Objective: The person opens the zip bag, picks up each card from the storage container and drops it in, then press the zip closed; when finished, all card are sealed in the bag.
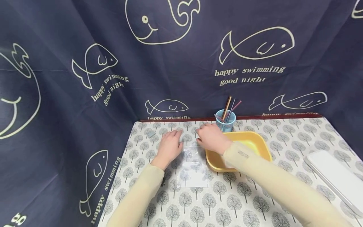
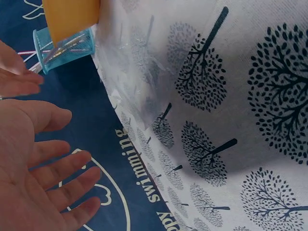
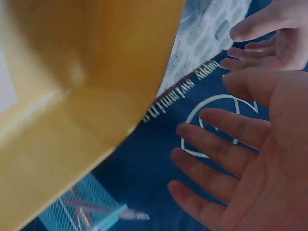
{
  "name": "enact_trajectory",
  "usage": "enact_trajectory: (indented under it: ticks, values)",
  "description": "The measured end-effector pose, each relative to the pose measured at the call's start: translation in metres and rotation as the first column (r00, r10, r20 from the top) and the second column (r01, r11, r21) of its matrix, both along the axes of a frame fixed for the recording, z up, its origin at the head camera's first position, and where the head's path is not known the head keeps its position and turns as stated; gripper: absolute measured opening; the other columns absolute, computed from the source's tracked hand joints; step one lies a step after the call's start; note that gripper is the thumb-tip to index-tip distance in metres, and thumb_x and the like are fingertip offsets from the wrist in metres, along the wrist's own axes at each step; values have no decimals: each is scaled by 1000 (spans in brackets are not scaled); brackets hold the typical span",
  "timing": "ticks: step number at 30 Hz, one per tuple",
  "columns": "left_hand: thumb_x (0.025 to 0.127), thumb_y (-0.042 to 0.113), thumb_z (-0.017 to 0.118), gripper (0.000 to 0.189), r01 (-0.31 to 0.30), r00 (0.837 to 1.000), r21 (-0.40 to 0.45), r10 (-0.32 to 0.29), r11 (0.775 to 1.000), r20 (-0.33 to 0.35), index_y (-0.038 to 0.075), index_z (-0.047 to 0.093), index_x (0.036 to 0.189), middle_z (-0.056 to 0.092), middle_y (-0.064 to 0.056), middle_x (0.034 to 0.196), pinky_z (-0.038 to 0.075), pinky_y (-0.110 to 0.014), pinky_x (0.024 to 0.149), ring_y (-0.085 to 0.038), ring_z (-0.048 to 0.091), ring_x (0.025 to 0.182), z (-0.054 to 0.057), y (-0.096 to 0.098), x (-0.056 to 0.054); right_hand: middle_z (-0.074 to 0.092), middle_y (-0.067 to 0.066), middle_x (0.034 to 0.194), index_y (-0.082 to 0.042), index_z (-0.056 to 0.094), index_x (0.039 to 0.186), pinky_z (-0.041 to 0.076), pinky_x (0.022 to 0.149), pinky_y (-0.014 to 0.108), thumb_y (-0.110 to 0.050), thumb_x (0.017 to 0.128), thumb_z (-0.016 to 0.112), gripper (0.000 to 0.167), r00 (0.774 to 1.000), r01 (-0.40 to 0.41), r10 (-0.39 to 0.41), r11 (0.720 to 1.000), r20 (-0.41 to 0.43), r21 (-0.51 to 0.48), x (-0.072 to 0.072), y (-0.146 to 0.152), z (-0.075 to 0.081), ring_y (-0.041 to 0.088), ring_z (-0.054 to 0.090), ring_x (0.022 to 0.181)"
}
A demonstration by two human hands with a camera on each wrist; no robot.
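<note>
My left hand (image 1: 171,144) is over the table's left half, fingers spread and slightly bent, with nothing in them. In the left wrist view its palm and fingers (image 2: 82,178) show bare. My right hand (image 1: 211,136) reaches across the left rim of a yellow plastic basin (image 1: 255,143). Its fingers are loosely spread and hold nothing, as the right wrist view shows. Between and below the hands, a clear plastic bag (image 1: 193,171) lies flat on the tree-print tablecloth. The basin's far left corner is partly hidden by the right hand and forearm.
Behind the basin stands a blue mesh pen cup (image 1: 227,125) with several pens and pencils. A small grey-blue piece (image 1: 151,134) lies at the back left. On the right is a white slab-like object (image 1: 336,179). A dark blue curtain (image 1: 181,69) hangs along the table's back edge.
</note>
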State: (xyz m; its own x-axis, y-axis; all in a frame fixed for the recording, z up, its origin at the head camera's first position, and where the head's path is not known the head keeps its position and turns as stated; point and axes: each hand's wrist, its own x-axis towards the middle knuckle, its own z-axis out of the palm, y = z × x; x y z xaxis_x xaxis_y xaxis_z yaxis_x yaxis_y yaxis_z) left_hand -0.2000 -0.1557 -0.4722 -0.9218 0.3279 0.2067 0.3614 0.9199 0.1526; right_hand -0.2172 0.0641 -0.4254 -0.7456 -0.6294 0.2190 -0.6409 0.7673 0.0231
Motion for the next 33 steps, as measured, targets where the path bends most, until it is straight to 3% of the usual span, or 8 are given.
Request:
enact_trajectory:
  ticks: [4, 9, 18, 26, 33]
  values:
    - [97, 22, 72, 44, -4, 999, -22, 5, 1000, 41, 4, 65, 137, 67, -16, 134, 48, -54, 105, -36, 64, 119, -4, 2, -3, 70, 7, 79, -11, 69, 80, 56, 68, 49, -22, 84, 80, 17, 994, 32, -39, 997, 105, 72, -11, -15, -9, 32, 67, 77]
    - [96, 23, 74, 35, 5, 997, -68, 1, 998, 80, 5, 71, 126, 71, -13, 123, 53, -49, 98, -32, 67, 110, -10, 2, -4, 69, 6, 83, -11, 70, 87, 58, 75, 49, -18, 87, 77, 10, 955, 79, -131, 977, 266, 198, -20, -31, -21, 30, 67, 78]
    - [89, 24, 80, 30, 32, 994, -103, -21, 994, 103, 7, 75, 114, 73, -8, 103, 55, -46, 93, -29, 69, 96, -25, 5, -4, 72, 9, 99, -13, 72, 102, 53, 94, 57, -12, 92, 71, 10, 899, 151, -263, 937, 350, 315, -26, -45, -41, 33, 69, 94]
    - [88, 24, 83, 22, 38, 996, -148, -25, 988, 89, 10, 74, 102, 70, -4, 93, 57, -43, 85, -25, 68, 87, -36, 9, -2, 73, 9, 99, -13, 73, 106, 53, 92, 56, -11, 90, 75, 17, 906, 158, -276, 924, 320, 349, -28, -48, -49, 33, 70, 94]
    - [85, 26, 88, 29, 35, 996, -168, -21, 985, 82, 11, 74, 106, 70, -4, 99, 57, -43, 87, -25, 67, 90, -39, 9, -2, 74, 8, 96, -14, 72, 101, 54, 90, 57, -10, 92, 73, 10, 914, 159, -270, 925, 304, 345, -31, -50, -55, 32, 71, 90]
